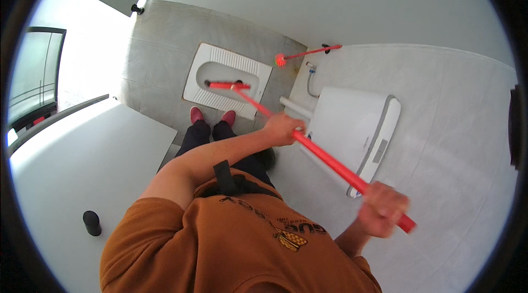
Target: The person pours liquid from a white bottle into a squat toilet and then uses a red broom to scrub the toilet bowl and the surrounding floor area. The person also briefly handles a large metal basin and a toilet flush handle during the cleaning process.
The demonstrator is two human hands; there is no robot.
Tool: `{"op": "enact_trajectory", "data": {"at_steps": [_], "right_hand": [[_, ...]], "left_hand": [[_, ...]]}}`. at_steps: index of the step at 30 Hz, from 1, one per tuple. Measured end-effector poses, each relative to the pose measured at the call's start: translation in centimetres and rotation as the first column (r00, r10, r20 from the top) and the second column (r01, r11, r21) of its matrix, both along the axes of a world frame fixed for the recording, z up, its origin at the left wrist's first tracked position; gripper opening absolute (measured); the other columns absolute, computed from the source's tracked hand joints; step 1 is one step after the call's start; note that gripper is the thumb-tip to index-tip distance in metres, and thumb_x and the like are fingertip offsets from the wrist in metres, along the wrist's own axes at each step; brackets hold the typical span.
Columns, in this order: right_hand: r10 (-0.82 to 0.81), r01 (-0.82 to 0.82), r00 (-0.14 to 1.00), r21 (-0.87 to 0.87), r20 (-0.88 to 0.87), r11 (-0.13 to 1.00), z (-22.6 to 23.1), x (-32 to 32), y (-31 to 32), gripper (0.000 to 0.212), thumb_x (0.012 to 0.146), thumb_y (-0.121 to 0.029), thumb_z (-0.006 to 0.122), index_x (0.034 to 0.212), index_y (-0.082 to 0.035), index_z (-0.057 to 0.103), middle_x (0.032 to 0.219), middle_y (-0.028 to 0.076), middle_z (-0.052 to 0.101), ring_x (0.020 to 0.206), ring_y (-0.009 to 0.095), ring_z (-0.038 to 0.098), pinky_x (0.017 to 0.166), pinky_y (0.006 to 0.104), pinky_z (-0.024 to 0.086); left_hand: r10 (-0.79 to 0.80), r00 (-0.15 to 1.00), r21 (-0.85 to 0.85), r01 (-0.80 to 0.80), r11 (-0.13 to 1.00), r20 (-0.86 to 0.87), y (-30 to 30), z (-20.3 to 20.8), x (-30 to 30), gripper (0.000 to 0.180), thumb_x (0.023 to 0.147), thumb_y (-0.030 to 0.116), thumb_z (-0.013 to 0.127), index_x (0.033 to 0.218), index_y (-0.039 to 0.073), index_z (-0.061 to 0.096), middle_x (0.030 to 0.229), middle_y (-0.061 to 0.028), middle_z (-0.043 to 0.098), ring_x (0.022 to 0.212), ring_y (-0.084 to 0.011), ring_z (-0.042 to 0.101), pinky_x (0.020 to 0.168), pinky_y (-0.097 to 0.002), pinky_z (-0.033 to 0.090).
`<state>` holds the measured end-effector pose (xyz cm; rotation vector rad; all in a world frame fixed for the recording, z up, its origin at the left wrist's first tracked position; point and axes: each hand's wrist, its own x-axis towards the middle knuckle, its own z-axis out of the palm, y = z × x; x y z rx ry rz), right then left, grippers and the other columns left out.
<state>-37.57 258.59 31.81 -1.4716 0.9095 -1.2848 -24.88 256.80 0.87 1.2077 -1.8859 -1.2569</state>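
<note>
A long red pole (333, 165) with a narrow red crosswise head (220, 85) runs slantwise before me; whether the head is a brush or a squeegee I cannot make out. My left hand (283, 130) is closed round the middle of the pole. Near its upper end, my right hand (383, 209) grips it too, slightly blurred. The head is over the bowl of a white squat toilet (201, 92) with ribbed foot rests, set in the grey floor. Contact between head and bowl cannot be told from here.
A red toilet brush (311, 52) leans at the wall beyond the toilet. Right of it are a hose (311, 85), a white pipe (296, 108) and a white cistern (352, 122). A pale door panel (82, 166) stands left. My pink shoes (229, 117) are close to the toilet.
</note>
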Motion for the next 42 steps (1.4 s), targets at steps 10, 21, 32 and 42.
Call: {"op": "enact_trajectory", "data": {"at_steps": [10, 21, 32, 42], "right_hand": [[-0.072, 0.075, 0.985, 0.013, -0.157, 0.997, -3.1, 3.4, 1.7, 0.028, 0.093, -0.016, 0.047, 0.069, -0.011, 0.034, 0.051, 0.000, 0.035, 0.045, 0.015, 0.030, 0.050, 0.0343, 0.035], [0.212, -0.180, 0.957, -0.167, 0.199, 0.969, 2.0, 4.7, -3.2, 0.034, 0.090, -0.019, 0.059, 0.060, -0.011, 0.044, 0.042, -0.003, 0.042, 0.032, 0.008, 0.036, 0.037, 0.0232, 0.040], [0.519, -0.421, 0.812, -0.350, 0.266, 0.837, 4.9, 10.3, -7.8, 0.031, 0.091, -0.029, 0.062, 0.067, -0.014, 0.053, 0.043, -0.005, 0.045, 0.033, 0.005, 0.038, 0.043, 0.0202, 0.044], [0.829, -0.716, 0.538, -0.438, 0.150, 0.544, 4.4, 20.4, -9.9, 0.032, 0.093, -0.033, 0.062, 0.073, -0.009, 0.055, 0.050, -0.002, 0.051, 0.039, 0.008, 0.047, 0.049, 0.0247, 0.049]], "left_hand": [[-0.145, 0.986, -0.049, 0.142, 0.989, -0.078, -1.7, -5.0, 1.0, 0.015, 0.074, 0.018, 0.066, 0.089, 0.019, 0.066, 0.075, -0.0083, 0.067, 0.075, -0.0319, 0.065, 0.071, -0.0452, 0.051], [-0.109, 0.991, 0.074, 0.114, 0.991, -0.079, 0.1, 1.6, 16.6, 0.067, 0.063, 0.026, 0.082, 0.126, 0.020, 0.058, 0.109, -0.0090, 0.064, 0.107, -0.0281, 0.058, 0.096, -0.0415, 0.041], [0.565, 0.489, 0.166, -0.834, 0.526, 0.665, 9.2, -6.5, 34.8, 0.059, 0.071, 0.028, 0.078, 0.126, 0.022, 0.057, 0.100, -0.0034, 0.068, 0.104, -0.0253, 0.060, 0.092, -0.0409, 0.047], [0.790, 0.339, 0.037, -0.927, 0.374, 0.511, 13.4, -9.6, 35.7, 0.096, 0.060, 0.023, 0.087, 0.143, 0.018, 0.038, 0.136, -0.0145, 0.048, 0.128, -0.0355, 0.044, 0.107, -0.0465, 0.037]]}}
